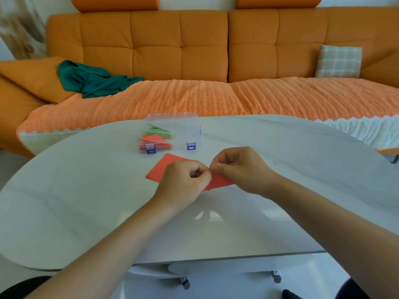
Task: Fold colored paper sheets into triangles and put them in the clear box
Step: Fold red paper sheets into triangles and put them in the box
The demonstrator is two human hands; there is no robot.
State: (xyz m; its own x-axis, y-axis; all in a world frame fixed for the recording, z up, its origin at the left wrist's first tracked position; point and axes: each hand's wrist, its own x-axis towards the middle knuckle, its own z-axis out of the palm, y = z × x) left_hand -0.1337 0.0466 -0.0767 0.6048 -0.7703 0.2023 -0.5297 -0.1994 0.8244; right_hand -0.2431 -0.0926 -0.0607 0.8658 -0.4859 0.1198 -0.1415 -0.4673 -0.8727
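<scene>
— What is the grip on the left doing?
— The left hand (183,178) has a narrow grip. Thumb and forefinger pinch the red sheet (160,169), and the other fingers curl into the palm.
— And on the right?
— Much the same. The right hand (239,169) holds that sheet in a tight pinch, with the remaining fingers curled loosely behind it. The two pinches meet almost tip to tip above the paper.
— How do the hands sit?
— The left forearm comes in from the near left, and the back of that hand faces up over the sheet. The right forearm comes in from the near right, with the knuckles turned toward the sofa (194,50) and the wrist low over the counter (86,190).
— Where is the sheet, and which way does it run?
— It lies on the counter beneath both hands, near the middle. Its long axis runs from the left to the near right. One corner points away toward the clear box (194,129), and a narrow tip shows below the right wrist. The hands cover the middle, so I cannot tell how far it is folded.
— And the box?
— It stands just beyond the sheet, not touching it. The lid is raised at the back and two purple latches (191,146) sit on the near side. Folded triangles (154,138) in green, yellow and red lie in its left part.
</scene>
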